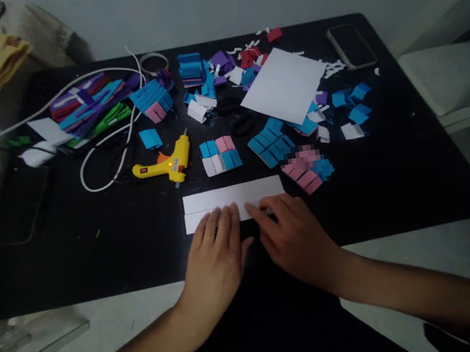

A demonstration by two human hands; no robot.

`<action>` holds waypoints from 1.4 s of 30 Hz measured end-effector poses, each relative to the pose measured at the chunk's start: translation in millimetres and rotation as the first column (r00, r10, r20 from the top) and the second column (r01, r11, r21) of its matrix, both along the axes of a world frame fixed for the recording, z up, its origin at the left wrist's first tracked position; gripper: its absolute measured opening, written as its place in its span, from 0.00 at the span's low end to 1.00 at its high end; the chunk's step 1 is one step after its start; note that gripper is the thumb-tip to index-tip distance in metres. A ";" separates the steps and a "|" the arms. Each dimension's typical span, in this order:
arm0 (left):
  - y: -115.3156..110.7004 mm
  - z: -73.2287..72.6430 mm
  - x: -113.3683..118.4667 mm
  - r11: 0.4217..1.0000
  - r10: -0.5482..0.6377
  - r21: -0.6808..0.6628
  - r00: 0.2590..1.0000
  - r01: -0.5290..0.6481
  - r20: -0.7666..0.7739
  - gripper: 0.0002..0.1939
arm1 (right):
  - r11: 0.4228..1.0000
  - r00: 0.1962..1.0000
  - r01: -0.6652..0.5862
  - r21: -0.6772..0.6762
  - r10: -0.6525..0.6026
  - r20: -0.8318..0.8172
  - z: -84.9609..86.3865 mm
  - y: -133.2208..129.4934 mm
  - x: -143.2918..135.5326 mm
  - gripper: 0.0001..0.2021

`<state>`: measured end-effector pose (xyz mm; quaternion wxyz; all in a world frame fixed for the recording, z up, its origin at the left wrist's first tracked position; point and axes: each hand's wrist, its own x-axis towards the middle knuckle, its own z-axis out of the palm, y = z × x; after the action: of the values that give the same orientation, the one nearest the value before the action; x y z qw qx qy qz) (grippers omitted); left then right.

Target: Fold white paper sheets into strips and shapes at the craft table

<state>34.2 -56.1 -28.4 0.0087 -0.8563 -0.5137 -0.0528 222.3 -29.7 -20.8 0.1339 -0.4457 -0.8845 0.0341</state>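
Head view: nearest us, our left hand (216,260) lies with its fingers flat on a white paper (220,196), its grip released. Our right hand (293,235) bends over the paper's right part, index fingertip down on it; we cannot tell whether that grip pinches an edge. The paper lies on the dark counter (118,250), close to our edge, with 1 line running along its length. We judge the folding to be partly done, since the far part lies as a plain band.

Just beyond, 3 patches look made up: a pink and blue patch (305,178), partly blurred, a blue patch (269,142) and a mixed patch (221,154) of blue, pink and white. Whether they are glued, we cannot tell. To their left lies a yellow glue gun (167,164).

Farther off, the loose blue pieces (360,114) on the right seem unjoined, so joining appears left over. A white sheet (285,84) covers more scraps, and bundled paper strips (89,106) lie at the left.
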 end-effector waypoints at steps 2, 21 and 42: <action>1.1 -0.1 -2.8 1.000 -0.017 0.017 1.000 0.017 0.007 0.26 | 0.999 0.999 -0.046 0.003 0.046 -0.023 -3.0 -1.6 -5.5 0.20; -2.7 11.9 -64.3 0.990 0.068 0.132 0.994 -0.056 -0.087 0.20 | 0.993 0.995 -0.067 0.092 0.060 0.080 -9.2 -3.8 -5.2 0.18; -6.5 -8.0 -17.0 1.000 0.010 -0.013 0.984 -0.007 0.177 0.27 | 0.998 0.990 0.051 0.041 -0.056 0.133 -7.5 -9.2 -11.5 0.23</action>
<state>17.3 -62.6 -36.4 -0.0419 -0.8460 -0.5164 -0.1256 210.8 -39.0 -28.3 0.0835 -0.4680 -0.8796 -0.0160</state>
